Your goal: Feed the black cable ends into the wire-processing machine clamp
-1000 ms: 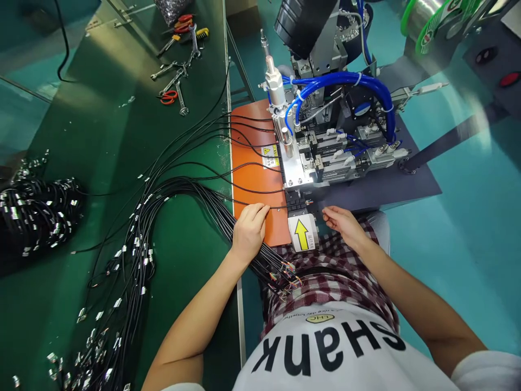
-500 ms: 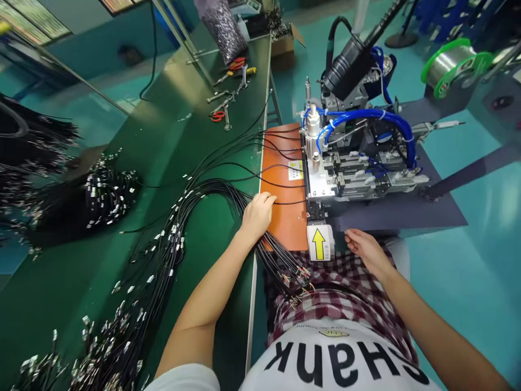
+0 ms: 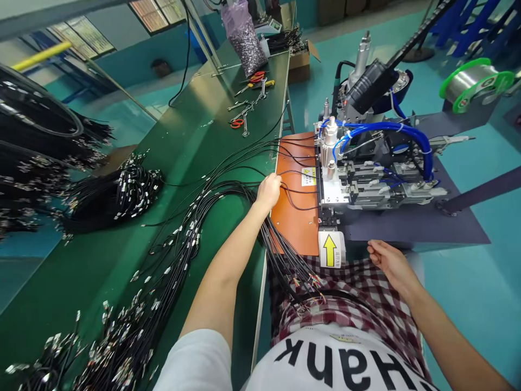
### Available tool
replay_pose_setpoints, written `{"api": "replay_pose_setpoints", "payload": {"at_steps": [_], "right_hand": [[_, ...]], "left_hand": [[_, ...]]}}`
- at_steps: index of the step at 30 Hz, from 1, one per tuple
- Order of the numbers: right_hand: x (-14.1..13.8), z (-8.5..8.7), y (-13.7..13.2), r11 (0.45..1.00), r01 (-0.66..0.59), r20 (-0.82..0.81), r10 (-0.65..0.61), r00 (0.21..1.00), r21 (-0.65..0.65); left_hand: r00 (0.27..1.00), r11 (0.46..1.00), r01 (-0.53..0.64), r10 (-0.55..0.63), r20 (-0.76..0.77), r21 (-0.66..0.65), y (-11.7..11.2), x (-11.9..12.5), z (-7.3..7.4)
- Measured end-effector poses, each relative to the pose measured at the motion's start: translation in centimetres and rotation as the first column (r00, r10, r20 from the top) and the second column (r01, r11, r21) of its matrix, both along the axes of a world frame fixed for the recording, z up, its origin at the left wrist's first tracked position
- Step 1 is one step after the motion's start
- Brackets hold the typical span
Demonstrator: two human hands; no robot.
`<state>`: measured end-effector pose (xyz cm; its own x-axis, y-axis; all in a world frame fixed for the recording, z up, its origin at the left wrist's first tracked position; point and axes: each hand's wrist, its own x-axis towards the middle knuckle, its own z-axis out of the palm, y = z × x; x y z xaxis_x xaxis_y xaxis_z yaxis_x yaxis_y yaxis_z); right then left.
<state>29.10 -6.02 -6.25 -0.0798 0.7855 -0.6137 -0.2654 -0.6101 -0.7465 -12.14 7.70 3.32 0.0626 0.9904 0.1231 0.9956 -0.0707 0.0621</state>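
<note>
My left hand (image 3: 269, 192) is closed at the left edge of the orange plate (image 3: 296, 231), with a black cable (image 3: 300, 208) running from its fingers in a slack curve to the machine (image 3: 334, 187). Several other black cables cross the plate into the machine's front. Below that hand, a bundle of black cables (image 3: 280, 247) hangs over the table edge, its stripped, coloured wire ends lying on my lap. My right hand (image 3: 388, 263) is to the right of the yellow arrow label (image 3: 331, 250), fingers curled together, with nothing visible in them.
Cables with metal connectors (image 3: 179, 244) spread across the green table (image 3: 228, 233); a coiled bundle (image 3: 138, 187) lies to the left. Wrenches (image 3: 246, 122) and red-handled pliers (image 3: 257, 77) lie farther back beside a bag of small parts (image 3: 245, 46). A wire spool (image 3: 474, 82) stands right.
My left hand has moved farther away along the plate's edge, and the nearest cable now sags in a curve. My right hand has shifted slightly right. The camera view has also shifted.
</note>
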Motion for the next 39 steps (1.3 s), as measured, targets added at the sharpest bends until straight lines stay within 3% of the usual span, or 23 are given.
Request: {"api": "replay_pose_setpoints", "payload": {"at_steps": [7, 9, 12, 15, 18, 24, 29, 34, 36, 39], "right_hand": [[-1.1, 1.0, 0.4, 0.997, 0.042, -0.016, -0.041, 0.999, 0.070], [-1.2, 1.6, 0.3, 0.989, 0.063, 0.020, -0.067, 0.998, 0.132], [-0.9, 2.4, -0.1, 0.983, -0.005, 0.107, -0.015, 0.994, 0.182], [-0.9, 2.9, -0.2, 0.982, -0.066, 0.145, 0.041, 0.989, 0.176], [-1.4, 3.2, -0.1, 0.980, -0.074, 0.143, 0.048, 0.989, 0.183], [-0.6, 3.4, -1.0, 0.986, -0.075, 0.163, 0.051, 0.985, 0.147], [0.1, 3.6, -1.6, 0.991, -0.075, 0.197, 0.053, 0.979, 0.106], [-1.8, 5.7, -1.4, 0.964, -0.162, 0.261, 0.105, 0.960, 0.209], [-2.6, 6.8, -1.6, 0.942, -0.219, 0.320, 0.133, 0.938, 0.253], [-3.4, 8.1, -2.4, 0.895, -0.357, 0.407, 0.231, 0.883, 0.267]], "left_hand": [[0.996, 0.998, 0.063, -0.062, 0.068, -0.010, -2.0, 0.4, -0.1], [0.995, 0.997, 0.072, -0.071, 0.070, -0.011, -2.6, -0.6, 0.5], [0.999, 1.000, 0.008, -0.008, 0.036, -0.013, -2.7, -3.7, 2.0], [0.994, 0.993, -0.107, 0.105, -0.025, -0.053, -1.3, -7.1, 3.0], [0.987, 0.982, -0.149, 0.142, -0.070, -0.115, 1.2, -9.0, 3.3], [0.985, 0.965, -0.156, 0.135, -0.108, -0.211, 5.7, -9.0, 3.6], [0.987, 0.971, -0.157, 0.145, -0.076, -0.182, 6.4, -7.6, 3.9], [0.995, 0.988, -0.100, 0.102, 0.009, -0.115, 5.0, -5.1, 4.9], [0.998, 0.994, -0.049, 0.054, 0.045, -0.099, 3.1, -4.4, 5.9], [0.990, 0.983, 0.105, -0.090, 0.106, -0.147, -1.6, -3.9, 7.0]]}}
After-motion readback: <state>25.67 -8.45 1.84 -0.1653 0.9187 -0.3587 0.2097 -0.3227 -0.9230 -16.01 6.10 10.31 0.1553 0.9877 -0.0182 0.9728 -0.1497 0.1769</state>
